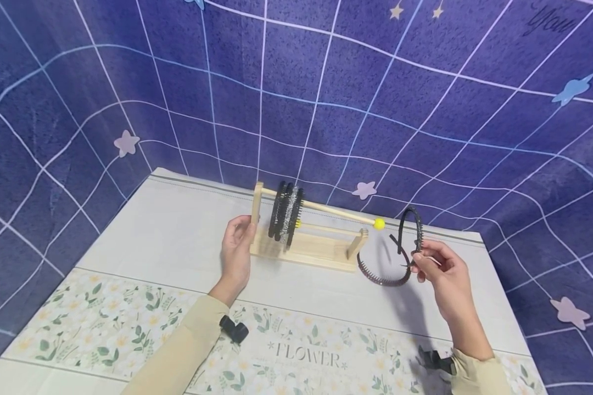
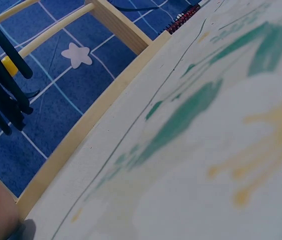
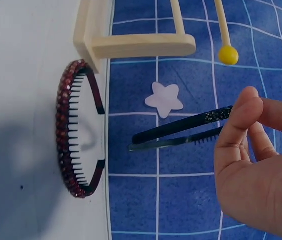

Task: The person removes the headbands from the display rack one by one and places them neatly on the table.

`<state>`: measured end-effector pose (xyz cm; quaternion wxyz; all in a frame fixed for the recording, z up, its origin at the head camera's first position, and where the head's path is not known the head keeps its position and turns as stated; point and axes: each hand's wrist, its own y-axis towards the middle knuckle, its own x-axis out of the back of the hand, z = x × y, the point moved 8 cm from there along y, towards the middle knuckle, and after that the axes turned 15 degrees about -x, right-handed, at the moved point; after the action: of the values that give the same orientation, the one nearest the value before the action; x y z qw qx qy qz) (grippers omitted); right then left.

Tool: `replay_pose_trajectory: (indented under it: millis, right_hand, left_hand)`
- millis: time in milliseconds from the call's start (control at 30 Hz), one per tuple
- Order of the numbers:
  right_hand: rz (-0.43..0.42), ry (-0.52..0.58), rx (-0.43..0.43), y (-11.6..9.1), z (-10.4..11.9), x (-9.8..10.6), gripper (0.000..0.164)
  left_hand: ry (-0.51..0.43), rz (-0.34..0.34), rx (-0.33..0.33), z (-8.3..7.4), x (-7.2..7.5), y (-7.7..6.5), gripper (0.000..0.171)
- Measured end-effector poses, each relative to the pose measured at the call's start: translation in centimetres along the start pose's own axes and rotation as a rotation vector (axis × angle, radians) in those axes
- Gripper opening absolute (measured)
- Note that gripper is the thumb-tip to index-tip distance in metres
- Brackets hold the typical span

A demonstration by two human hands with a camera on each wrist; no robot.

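My left hand (image 1: 236, 252) grips the left upright of a light wooden headband stand (image 1: 321, 247). Several headbands (image 1: 278, 214), mostly black and one glittery silver, hang on the stand's upper rod (image 1: 338, 210) near that upright. A yellow ball (image 1: 379, 224) caps the rod's free right end. To the right of the stand, my right hand (image 1: 445, 274) pinches a black toothed headband (image 3: 181, 125) with dark stones by its curved top, its two ends pointing toward the stand. Below it, a dark red jewelled headband (image 3: 63, 130) lies on the table, teeth inward.
A white table cover (image 1: 148, 230) with a printed flower band (image 1: 306, 329) lies under everything. Behind the table hangs a blue-purple grid cloth (image 1: 286, 82) with stars. The stand's shorter right upright (image 1: 357, 247) carries a lower rod's end, close to the red headband.
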<state>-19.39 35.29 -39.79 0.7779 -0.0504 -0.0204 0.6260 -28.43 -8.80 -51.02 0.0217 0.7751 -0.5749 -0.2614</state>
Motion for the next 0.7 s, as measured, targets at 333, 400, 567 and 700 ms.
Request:
replay_pose_trajectory:
  millis: [333,400,567,700]
  right_hand:
    - [-0.002,0.069,-0.045,0.2,-0.7,2.3,0.024]
    - [-0.001,0.08,-0.053,0.2,-0.8,2.7,0.022]
    - [-0.018,0.058,-0.077,0.1,-1.1,3.7,0.019]
    - [-0.059,0.02,-0.098,0.0,-1.4,4.7,0.016]
  left_hand:
    - [0.004,-0.001,0.012,0.0,0.0,0.0,0.02]
    - [0.002,0.0,0.013,0.0,-0.1,0.0,0.02]
    - [-0.005,-0.004,0.012,-0.1,-0.1,0.0,0.02]
    - [-0.017,-0.007,0.002,-0.2,-0.1,0.0,0.02]
